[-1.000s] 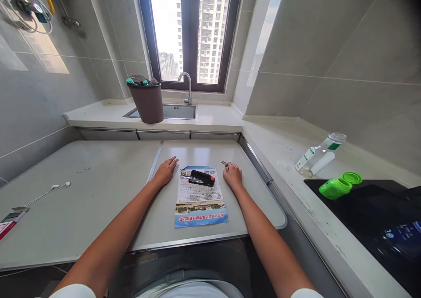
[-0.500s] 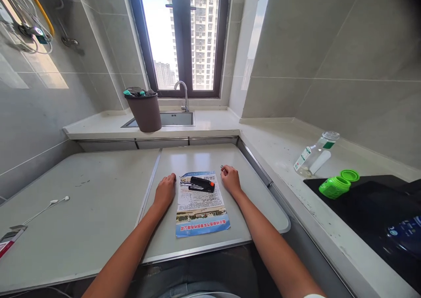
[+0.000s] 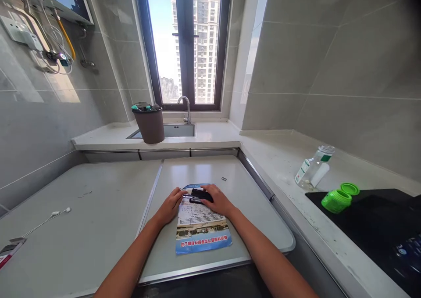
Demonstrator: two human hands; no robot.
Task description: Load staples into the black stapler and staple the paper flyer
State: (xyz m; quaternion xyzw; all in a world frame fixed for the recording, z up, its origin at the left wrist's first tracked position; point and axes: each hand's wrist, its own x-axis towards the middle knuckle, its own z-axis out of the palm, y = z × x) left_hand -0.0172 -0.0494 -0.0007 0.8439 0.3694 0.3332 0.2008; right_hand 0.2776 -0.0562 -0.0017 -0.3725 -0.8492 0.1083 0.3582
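Observation:
A black stapler lies over the top part of a printed paper sheet with a blue border and red lettering. My right hand is closed around the stapler's rear end, thumb on the near side and fingers over the top. At its metal front end, my left hand pinches with thumb and forefinger. What exactly those left fingertips hold is partly hidden. Beyond my right hand, small grey strips of staples rest on the white board.
To the left is a white cord beside a small red-and-white box. A brown bin stands by the sink. On the right counter are a clear bottle, an open green container and a black cooktop.
My right hand has moved left onto the stapler, and the staple strips it held now lie on the board. My left hand has come in to the stapler's front. The view tilted up.

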